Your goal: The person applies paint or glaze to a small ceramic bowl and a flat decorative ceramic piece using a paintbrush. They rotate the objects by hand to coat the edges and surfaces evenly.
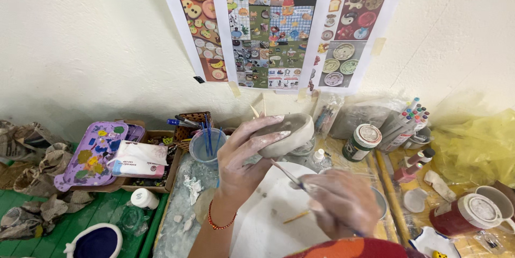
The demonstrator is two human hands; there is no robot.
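My left hand [244, 156], smeared with clay and wearing a red bead bracelet, holds a small grey clay bowl [289, 132] raised and tilted above a round white board [268, 209]. My right hand [343, 201], also coated in clay, grips a thin tool [287, 173] whose tip points up towards the underside of the bowl. A small wooden stick [296, 216] lies on the white board between my hands.
A clear cup with blue brushes [206, 142] and a purple paint palette [94, 153] stand at the left. Jars [362, 141], marker pens [407, 118], a red mug [466, 212] and yellow plastic [477, 140] crowd the right. Printed picture sheets [279, 27] hang on the wall.
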